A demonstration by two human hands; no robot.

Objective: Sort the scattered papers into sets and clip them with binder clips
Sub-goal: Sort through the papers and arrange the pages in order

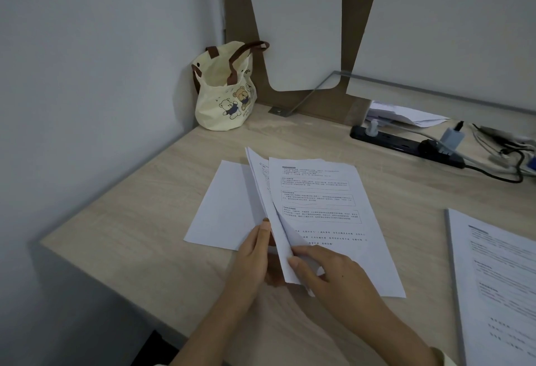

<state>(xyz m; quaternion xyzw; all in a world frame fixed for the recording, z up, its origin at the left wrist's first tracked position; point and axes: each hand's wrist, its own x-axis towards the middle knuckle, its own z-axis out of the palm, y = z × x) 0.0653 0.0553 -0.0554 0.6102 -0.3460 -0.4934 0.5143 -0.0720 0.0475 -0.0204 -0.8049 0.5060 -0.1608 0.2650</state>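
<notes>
A small stack of printed papers (324, 206) lies at the middle of the wooden desk (139, 220), its left sheets lifted and fanned upward. My left hand (255, 252) holds the raised sheets from below, thumb against their lower edge. My right hand (327, 270) pinches the near corner of the lifted sheets, fingers resting on the printed page. A blank white sheet (220, 209) lies flat under the stack's left side. Another printed set (499, 284) lies at the right edge. No binder clip is visible.
A cream tote bag with bear prints (226, 99) stands in the back left corner against the wall. A black power strip (406, 142) with plugs and cables runs along the back right. More papers (403, 113) sit behind it. The desk's left edge drops off.
</notes>
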